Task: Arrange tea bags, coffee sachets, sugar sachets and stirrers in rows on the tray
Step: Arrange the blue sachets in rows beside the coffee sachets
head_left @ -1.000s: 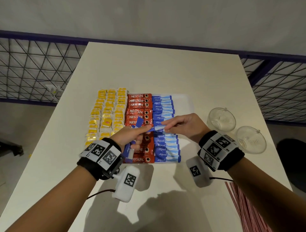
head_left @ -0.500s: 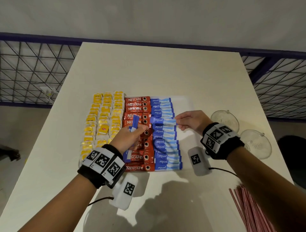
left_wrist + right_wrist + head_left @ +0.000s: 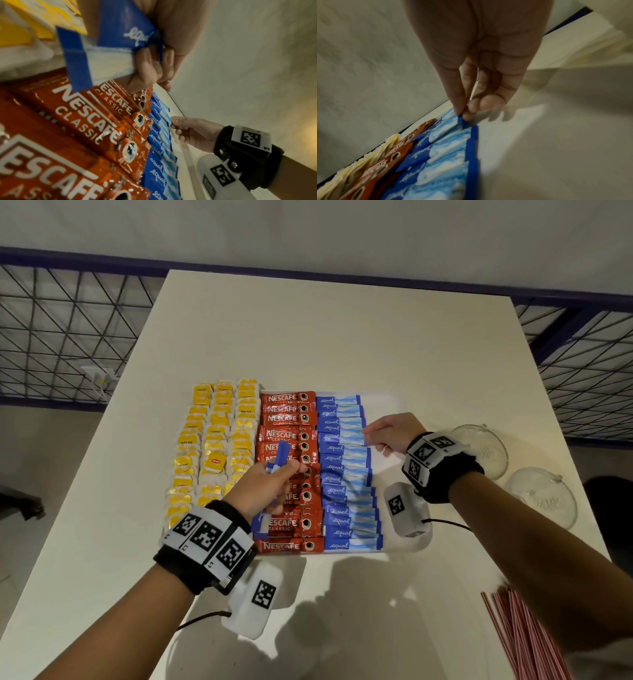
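Note:
A white tray (image 3: 394, 405) holds yellow tea bags (image 3: 219, 440) in rows at the left, red coffee sachets (image 3: 287, 419) in a middle column and blue sugar sachets (image 3: 342, 470) in a right column. My left hand (image 3: 274, 481) hovers over the coffee column and grips a small bunch of blue sugar sachets (image 3: 106, 51). My right hand (image 3: 371, 436) pinches the right end of one blue sugar sachet (image 3: 453, 124) lying in the upper part of the blue column. Red-striped stirrers (image 3: 527, 635) lie on the table at the lower right.
Two clear glass lids or dishes (image 3: 483, 450) (image 3: 541, 498) sit on the table right of the tray. The white table (image 3: 342, 337) ends at a wall behind, with wire mesh railings (image 3: 68, 337) on both sides.
My right hand drew one sugar sachet from the left hand's bunch, carried it up and right, and laid it into the blue column. The left hand stayed over the coffee sachets.

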A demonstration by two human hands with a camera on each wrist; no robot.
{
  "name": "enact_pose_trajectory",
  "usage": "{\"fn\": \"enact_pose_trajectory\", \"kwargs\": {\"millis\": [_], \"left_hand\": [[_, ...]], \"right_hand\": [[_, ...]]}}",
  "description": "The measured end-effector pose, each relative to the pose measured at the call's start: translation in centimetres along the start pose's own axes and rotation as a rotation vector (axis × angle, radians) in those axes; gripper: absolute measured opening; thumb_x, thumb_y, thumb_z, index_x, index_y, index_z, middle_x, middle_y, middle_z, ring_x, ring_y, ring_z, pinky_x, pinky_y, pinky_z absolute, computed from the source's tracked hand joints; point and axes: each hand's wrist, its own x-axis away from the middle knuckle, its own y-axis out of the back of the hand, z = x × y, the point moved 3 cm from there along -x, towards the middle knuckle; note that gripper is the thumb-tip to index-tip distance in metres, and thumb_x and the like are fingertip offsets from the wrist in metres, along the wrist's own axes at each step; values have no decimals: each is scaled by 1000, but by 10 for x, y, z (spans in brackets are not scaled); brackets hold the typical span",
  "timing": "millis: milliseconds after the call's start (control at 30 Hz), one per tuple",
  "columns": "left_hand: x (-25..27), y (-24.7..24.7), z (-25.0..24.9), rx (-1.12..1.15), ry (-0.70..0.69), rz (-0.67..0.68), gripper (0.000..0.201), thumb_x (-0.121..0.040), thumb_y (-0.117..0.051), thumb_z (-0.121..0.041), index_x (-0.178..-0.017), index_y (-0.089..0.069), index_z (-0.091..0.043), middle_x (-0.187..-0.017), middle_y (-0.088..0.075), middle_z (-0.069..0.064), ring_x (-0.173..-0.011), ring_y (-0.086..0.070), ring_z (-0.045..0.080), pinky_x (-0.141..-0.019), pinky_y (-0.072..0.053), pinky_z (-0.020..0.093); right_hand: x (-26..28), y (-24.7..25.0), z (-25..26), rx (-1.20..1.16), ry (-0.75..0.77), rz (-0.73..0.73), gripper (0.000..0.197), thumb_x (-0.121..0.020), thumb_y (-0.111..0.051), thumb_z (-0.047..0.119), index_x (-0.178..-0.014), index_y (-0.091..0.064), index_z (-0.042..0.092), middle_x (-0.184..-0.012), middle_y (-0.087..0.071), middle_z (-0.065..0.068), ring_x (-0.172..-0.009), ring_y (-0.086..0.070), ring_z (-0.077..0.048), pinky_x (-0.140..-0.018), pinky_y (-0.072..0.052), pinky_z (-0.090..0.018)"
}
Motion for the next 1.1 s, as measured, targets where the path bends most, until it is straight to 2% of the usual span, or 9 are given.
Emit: {"fn": "enact_pose_trajectory", "kwargs": {"millis": [100,233,333,467,633,833,933,1000,1100], "left_hand": [[0,-1,1,15,10,0,20,-96,-48,-25,-85,-63,-16,-48,-31,-4,-41,-25,8,-38,-25,17],[0,-4,1,26,24,13,19,-97,-47,-26,-89,-62,-15,-45,-33,-7,-38,-28,5,-36,-25,16],[-1,-6,0,101,46,48,23,-99,-40,-28,-96,-60,-15,-51,-35,-5,-37,-32,5,-36,-25,16],[2,-6,-5,160,4,62,27,-100,-36,-33,-97,-57,-17,-59,-40,-1,-43,-29,8,-37,-26,18],[15,-9,-14,5,-124,93,28,-99,-29,-43,-109,-55,-36,-46,-47,-13,-43,-30,8,-40,-27,18],[30,-18,-14,-138,-191,145,26,-97,-24,-50,-108,-47,-55,-50,-36,0,-39,-27,12,-36,-23,17],[39,-23,-12,-129,-192,113,21,-99,-33,-41,-112,-47,-50,-44,-43,-8,-32,-27,6,-32,-22,14],[42,-21,-12,-93,-161,35,19,-97,-41,-39,-112,-53,-36,-53,-43,-3,-31,-26,5,-32,-21,13],[44,-16,-11,-69,-126,-17,25,-93,-50,-38,-107,-56,-19,-52,-47,-5,-29,-25,5,-32,-20,14]], "right_hand": [[-1,0,0,64,-9,-38,7,-81,-66,8,-77,-63,13,-66,-57,-3,-58,-49,-13,-54,-43,-22],[3,0,7,96,38,-79,2,-85,-62,13,-85,-60,12,-70,-57,-2,-57,-50,-13,-54,-45,-23],[14,-6,16,76,113,-86,10,-87,-58,15,-78,-58,19,-76,-58,-2,-58,-51,-13,-55,-44,-25],[47,-28,31,57,192,141,13,-90,-56,18,-78,-57,22,-72,-58,1,-59,-50,-12,-60,-44,-26],[86,-59,33,39,159,418,9,-87,-60,30,-89,-61,21,-78,-63,3,-62,-56,-10,-60,-48,-20],[109,-74,31,-52,211,367,13,-85,-64,19,-76,-56,16,-64,-57,3,-47,-52,0,-53,-44,-14],[115,-73,29,-76,220,359,19,-84,-62,4,-72,-50,13,-64,-59,-1,-42,-54,1,-52,-46,-17],[117,-69,26,-39,244,324,22,-82,-65,4,-70,-49,13,-65,-62,-4,-47,-57,-4,-56,-49,-22],[117,-58,20,-20,258,231,10,-83,-66,8,-78,-62,16,-66,-65,-3,-53,-57,-12,-66,-49,-35]]}}
